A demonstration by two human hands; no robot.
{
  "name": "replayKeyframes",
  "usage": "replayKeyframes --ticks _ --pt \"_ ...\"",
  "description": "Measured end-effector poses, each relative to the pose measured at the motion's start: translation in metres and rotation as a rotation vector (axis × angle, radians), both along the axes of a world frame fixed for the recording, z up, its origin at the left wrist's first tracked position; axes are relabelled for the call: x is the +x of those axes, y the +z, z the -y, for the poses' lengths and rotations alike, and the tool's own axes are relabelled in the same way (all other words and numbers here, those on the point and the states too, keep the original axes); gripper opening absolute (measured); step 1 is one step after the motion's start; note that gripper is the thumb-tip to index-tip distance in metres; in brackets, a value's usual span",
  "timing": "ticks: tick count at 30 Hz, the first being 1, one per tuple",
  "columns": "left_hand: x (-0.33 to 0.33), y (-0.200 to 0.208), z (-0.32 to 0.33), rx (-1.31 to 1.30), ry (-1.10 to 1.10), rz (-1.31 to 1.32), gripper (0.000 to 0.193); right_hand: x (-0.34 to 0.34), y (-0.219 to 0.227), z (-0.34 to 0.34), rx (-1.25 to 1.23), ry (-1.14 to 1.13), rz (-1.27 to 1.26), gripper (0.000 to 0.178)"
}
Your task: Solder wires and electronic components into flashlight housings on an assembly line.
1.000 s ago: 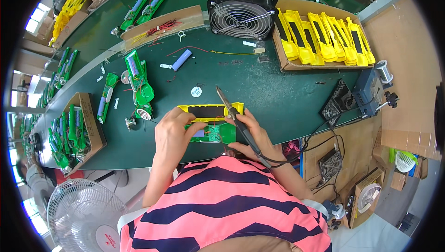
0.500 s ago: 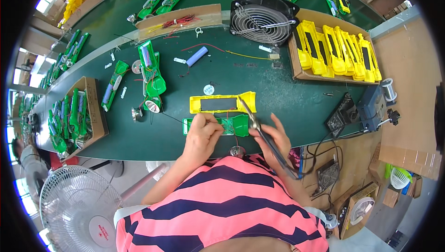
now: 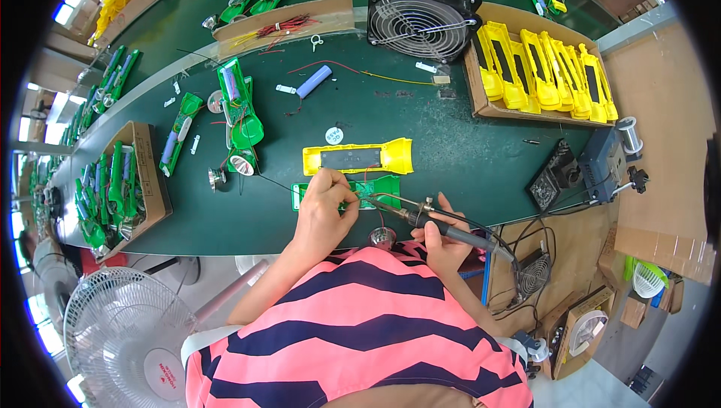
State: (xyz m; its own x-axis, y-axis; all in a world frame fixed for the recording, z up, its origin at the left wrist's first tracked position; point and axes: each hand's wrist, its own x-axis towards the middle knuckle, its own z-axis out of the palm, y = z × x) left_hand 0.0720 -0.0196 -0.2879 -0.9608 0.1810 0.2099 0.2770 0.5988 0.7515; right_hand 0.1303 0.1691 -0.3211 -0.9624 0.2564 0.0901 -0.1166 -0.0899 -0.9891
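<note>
While the soldering iron [image 3: 469, 239] is gripped by the right hand [image 3: 444, 250], its tip is held over the circuit board [image 3: 366, 187] in the green casing [image 3: 387, 184], close to the left hand [image 3: 321, 213]; whether the board is touched cannot be told. The left fingertips are pressed together there, and what is pinched between them is too small to tell. The green casing is laid near the front edge of the tabletop [image 3: 466, 160], with 1 yellow casing [image 3: 398, 156] set just beyond it. At that edge a round reflector [image 3: 382, 237] is placed, close against the striped shirt [image 3: 368, 295]. To the right, open room is offered up to the carton [image 3: 518, 113]; to the left, it is narrowed by green assemblies [image 3: 248, 134]. The far side is bounded by 1 black fan [image 3: 424, 25].
</note>
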Motion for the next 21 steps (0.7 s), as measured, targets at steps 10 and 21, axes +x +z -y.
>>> replayKeyframes --ticks 10,21 --pt "-0.001 0.0 -0.002 0.005 -0.024 0.045 0.012 -0.001 0.002 0.003 -0.069 0.035 0.043 0.02" --pt "-0.005 0.002 -0.001 -0.029 -0.033 0.004 0.012 -0.006 0.011 -0.007 -0.007 -0.03 -0.009 0.017"
